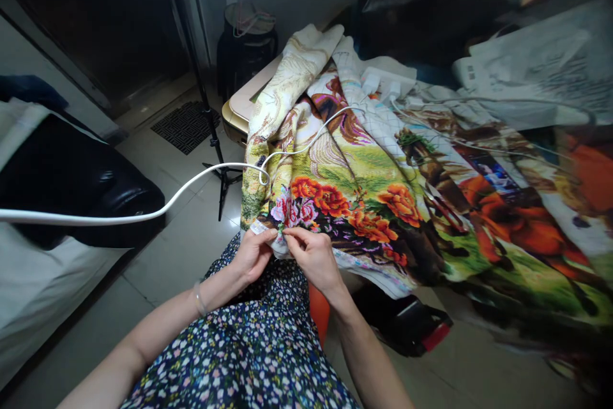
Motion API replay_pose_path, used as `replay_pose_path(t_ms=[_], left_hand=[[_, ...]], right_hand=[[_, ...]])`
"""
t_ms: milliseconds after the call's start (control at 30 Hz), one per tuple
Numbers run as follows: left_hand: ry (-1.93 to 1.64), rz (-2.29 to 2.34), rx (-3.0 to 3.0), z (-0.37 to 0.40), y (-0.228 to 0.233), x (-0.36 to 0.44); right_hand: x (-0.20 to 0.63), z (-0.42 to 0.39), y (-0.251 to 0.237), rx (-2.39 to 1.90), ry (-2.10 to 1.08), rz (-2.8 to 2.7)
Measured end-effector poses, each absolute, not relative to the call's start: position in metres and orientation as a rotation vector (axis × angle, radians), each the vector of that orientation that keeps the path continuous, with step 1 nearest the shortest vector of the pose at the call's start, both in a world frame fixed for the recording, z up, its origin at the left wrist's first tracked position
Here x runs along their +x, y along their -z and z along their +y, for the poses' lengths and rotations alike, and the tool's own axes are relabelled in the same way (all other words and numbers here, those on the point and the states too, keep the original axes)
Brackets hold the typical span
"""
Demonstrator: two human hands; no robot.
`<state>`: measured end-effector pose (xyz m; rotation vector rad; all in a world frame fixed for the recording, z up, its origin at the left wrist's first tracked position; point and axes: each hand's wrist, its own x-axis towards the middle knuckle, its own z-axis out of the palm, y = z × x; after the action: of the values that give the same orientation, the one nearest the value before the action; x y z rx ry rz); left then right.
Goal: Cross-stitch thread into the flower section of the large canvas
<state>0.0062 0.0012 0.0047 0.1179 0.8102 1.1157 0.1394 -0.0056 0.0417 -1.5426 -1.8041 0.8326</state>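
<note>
A large cross-stitch cloth with orange flowers, green grass and horses spreads over the table and hangs toward my lap. My left hand grips its lower left edge, the thumb lying on top near a small white printed patch. Close beside it, my right hand is closed in a pinch against the same edge. Whatever sits between those right fingertips is too small to make out. The far left part of the cloth is rolled into a thick fold.
A white cable crosses from the left over the cloth to a white power strip. Left are a tripod and a black padded seat. Stacked stools stand behind. Plastic bags lie at the right.
</note>
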Motion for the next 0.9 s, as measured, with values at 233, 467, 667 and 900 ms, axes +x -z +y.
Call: replay_pose_path(t_ms=[233,467,667,900], left_hand=[[-1.126,0.805,0.141,0.001,0.0,0.006],[-1.129,0.792,0.128,0.001,-0.003,0.007],[-1.123,0.811,0.132,0.002,-0.006,0.007],[-1.138,0.813,0.135,0.001,-0.004,0.008]], right_hand=[[0.141,-0.002,-0.045,-1.559,-0.758,-1.948],[0.147,0.003,-0.041,-1.444,-0.773,-1.982],[0.15,0.005,-0.039,-1.395,-0.76,-2.012],[0.148,0.001,-0.039,-1.479,-0.665,-2.089]])
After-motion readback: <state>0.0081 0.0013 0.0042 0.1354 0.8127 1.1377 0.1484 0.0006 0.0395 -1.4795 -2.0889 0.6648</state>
